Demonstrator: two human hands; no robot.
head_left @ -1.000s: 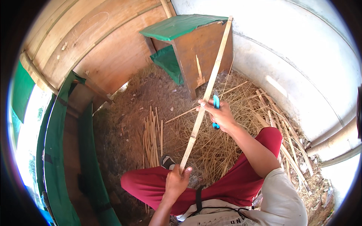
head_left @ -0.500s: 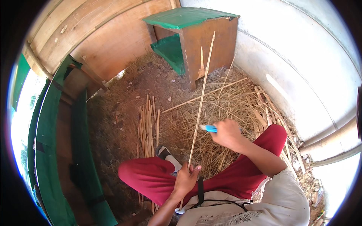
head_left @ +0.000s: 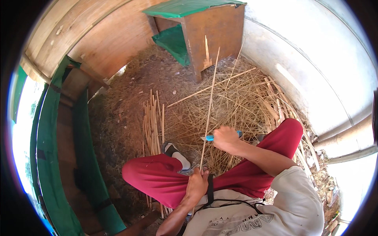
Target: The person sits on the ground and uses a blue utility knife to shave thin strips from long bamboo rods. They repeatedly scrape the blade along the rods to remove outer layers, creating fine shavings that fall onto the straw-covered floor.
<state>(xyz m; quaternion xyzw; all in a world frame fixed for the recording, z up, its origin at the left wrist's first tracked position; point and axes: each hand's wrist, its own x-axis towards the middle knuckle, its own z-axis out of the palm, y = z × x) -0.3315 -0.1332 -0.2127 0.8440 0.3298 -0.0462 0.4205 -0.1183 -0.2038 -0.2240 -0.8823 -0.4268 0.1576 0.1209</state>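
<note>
My left hand (head_left: 197,184) is closed around the lower part of a long, thin bamboo strip (head_left: 210,102), close to my lap. The strip slants up and away, its far end in front of the wooden cabinet. In my right hand (head_left: 226,139) is a blue utility knife (head_left: 209,138), fist wrapped round its handle. The blade points left and lies at or very near the strip; whether it touches cannot be made out. Left of my shoe, a bundle of split bamboo strips (head_left: 151,122) lies on the ground.
Thin shavings (head_left: 232,98) cover the ground ahead. More bamboo pieces (head_left: 280,110) lie along the pale wall (head_left: 315,67) at right. A wooden cabinet (head_left: 216,35) with a green top stands at the back. Green-covered shelving (head_left: 59,157) runs along the left. My crossed legs (head_left: 153,177) flank the work.
My right hand with the knife has moved slightly left and toward me along the strip. The strip's far end sits lower in view, and the whole view has shifted a little.
</note>
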